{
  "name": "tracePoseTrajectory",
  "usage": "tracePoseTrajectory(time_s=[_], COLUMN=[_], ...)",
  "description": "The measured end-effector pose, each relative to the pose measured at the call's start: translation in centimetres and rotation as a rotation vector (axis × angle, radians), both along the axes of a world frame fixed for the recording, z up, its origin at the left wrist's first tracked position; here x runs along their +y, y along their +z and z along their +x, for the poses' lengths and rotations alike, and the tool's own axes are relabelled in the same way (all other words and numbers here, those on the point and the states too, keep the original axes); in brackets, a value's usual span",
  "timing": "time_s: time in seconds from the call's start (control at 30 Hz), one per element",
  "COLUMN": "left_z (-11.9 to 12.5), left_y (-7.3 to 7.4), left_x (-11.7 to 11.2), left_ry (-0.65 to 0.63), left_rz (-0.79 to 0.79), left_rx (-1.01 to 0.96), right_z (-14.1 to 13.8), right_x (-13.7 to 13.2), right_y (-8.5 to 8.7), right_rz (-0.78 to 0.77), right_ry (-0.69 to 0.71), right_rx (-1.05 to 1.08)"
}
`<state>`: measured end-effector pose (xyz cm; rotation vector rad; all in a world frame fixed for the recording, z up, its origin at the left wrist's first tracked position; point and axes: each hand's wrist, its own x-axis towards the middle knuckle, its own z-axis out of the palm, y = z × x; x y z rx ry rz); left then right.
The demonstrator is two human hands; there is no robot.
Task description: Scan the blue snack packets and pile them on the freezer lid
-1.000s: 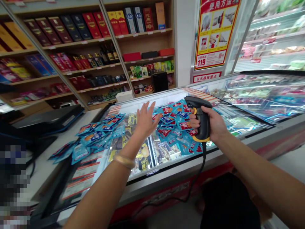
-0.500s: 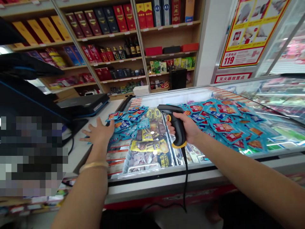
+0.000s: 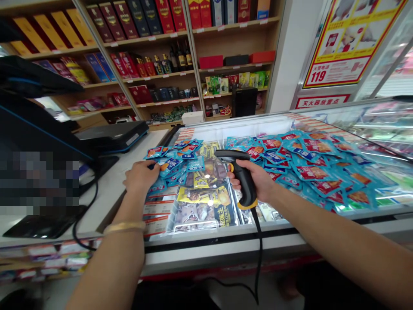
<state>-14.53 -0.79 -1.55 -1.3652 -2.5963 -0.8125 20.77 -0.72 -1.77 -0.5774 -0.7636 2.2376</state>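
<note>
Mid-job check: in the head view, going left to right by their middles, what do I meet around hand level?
Black machine → left grip → smaller pile of blue packets → long yellow packet → black scanner → right grip → larger pile of blue packets.

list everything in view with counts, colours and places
pistol-shaped plastic barcode scanner: one, black and yellow, centre
scanner cable: one, black, below it
glass-topped freezer: one, white-edged, middle to right
flat plastic packets: many, blue with red or navy, two piles on freezer
glossy food packs: several, yellow and dark, inside freezer
boxy machines: at least two, black, left
wooden shelving: one, tan, back
assorted boxes: many, mixed colours, on shelving
printed poster: one, red and yellow, upper right
left hand: one, at left packet pile
right hand: one, gripping scanner
</note>
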Motion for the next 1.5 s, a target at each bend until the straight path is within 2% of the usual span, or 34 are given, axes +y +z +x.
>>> tracePoseTrajectory(time_s=[0.13,0.27,0.37,0.53,0.73,0.97,1.23,1.3,1.37,1.43,1.5], left_z=[0.8,2.6,3.9,5.1,5.3,5.7,6.7,6.4,6.1,5.9,6.0], left_y=[0.0,0.6,1.0,1.2,1.5,2.2,2.1,1.7,1.2,0.9,0.8], left_x=[-0.2,-0.5,-0.7,-0.9,-1.3,-1.5,-1.6,-1.3,-1.0,-0.8,-0.7], left_ry=[-0.136,-0.183,-0.224,-0.272,-0.31,-0.227,-0.338,-0.345,-0.378,-0.412,-0.432], left_rz=[-0.086,-0.232,-0.252,-0.168,-0.032,0.174,0.266,0.216,0.078,-0.056,-0.115], left_rx=[0.069,0.11,0.122,0.111,-0.081,0.017,-0.011,0.064,0.12,0.117,0.094], right_z=[-0.1,-0.2,-0.2,-0.3,-0.2,-0.2,-0.2,-0.2,-0.2,-0.2,-0.2], right_x=[0.1,0.1,0.0,-0.1,0.0,0.1,0.0,0.0,-0.1,-0.1,0.0], right_y=[-0.3,-0.3,-0.1,0.0,-0.2,-0.3,-0.2,-0.2,-0.2,-0.2,-0.2], right_rz=[0.002,-0.007,-0.007,-0.018,-0.01,-0.016,-0.019,-0.016,-0.013,-0.006,0.002], right_ry=[0.003,0.0,-0.007,-0.006,-0.003,-0.003,-0.009,-0.016,-0.02,-0.02,-0.017], right_rx=[-0.006,-0.013,-0.024,-0.034,-0.029,-0.043,-0.068,-0.072,-0.073,-0.069,-0.06])
